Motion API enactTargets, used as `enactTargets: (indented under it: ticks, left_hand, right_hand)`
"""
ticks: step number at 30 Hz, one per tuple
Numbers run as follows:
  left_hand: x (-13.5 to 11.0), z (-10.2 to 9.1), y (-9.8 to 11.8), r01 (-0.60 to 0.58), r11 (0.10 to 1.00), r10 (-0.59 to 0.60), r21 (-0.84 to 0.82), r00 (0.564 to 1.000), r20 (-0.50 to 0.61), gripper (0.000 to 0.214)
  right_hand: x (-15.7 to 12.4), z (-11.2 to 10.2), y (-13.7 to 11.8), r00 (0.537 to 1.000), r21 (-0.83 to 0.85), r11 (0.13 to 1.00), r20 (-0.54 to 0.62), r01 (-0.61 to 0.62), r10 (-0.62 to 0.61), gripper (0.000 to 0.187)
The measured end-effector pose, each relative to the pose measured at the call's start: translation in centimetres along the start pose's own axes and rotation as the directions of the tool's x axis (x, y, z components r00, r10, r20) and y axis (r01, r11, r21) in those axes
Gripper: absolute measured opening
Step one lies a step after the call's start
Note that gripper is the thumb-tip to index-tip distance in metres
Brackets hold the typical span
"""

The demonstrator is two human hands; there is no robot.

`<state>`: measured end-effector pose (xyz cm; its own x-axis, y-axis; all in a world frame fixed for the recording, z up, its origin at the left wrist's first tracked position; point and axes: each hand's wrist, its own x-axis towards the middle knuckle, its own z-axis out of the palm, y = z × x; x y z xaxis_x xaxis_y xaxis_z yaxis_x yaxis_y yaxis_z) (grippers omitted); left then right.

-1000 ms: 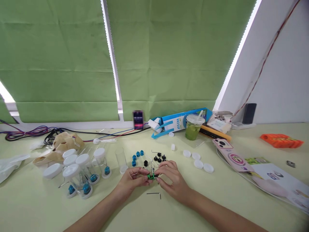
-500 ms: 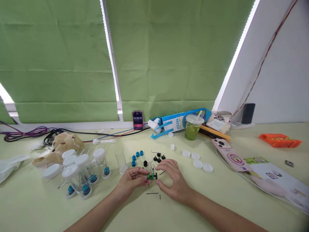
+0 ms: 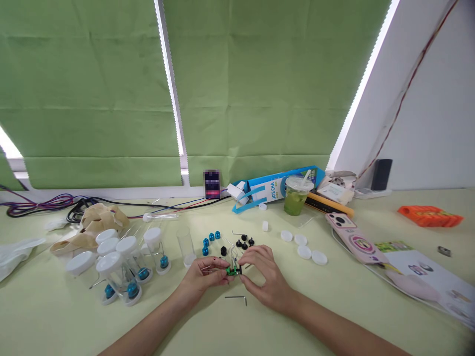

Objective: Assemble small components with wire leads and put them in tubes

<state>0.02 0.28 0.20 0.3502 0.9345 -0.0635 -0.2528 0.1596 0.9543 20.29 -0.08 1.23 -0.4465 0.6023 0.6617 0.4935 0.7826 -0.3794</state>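
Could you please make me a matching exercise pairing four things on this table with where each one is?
Things:
1. small green part
2. hex key
3. drink cup
4. orange packet

Places:
A. far right of the table
B. pinched between left hand and right hand
C. lying flat, just nearer than the hands
D. in front of the blue carton

Pairs: 1-B, 2-C, 3-D, 4-A.
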Motion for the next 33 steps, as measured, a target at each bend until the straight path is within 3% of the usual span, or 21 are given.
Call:
enactTargets:
  ticks: [18, 26, 33]
  left_hand:
    - [-0.04, 0.05, 0.13, 0.004, 1.0, -0.004, 0.006, 1.0, 0.002, 0.022]
    - [0.04, -0.09, -0.02, -0.006, 1.0, 0.006, 0.013, 1.0, -0.003, 0.02]
    - [0.07, -0.26, -0.49, -0.019, 0.999, 0.019, 0.027, 1.0, 0.012, 0.02]
  right_hand:
    - [0.09, -0.11, -0.13, 0.999, -0.057, 0.998, 0.026, 0.02, -0.018, 0.017]
    - [-0.09, -0.13, -0.18, 0.999, 0.005, 1.0, 0.019, -0.027, 0.026, 0.028]
    - [-0.08, 0.08, 0.05, 0.999, 0.035, 0.999, 0.044, -0.01, 0.009, 0.025]
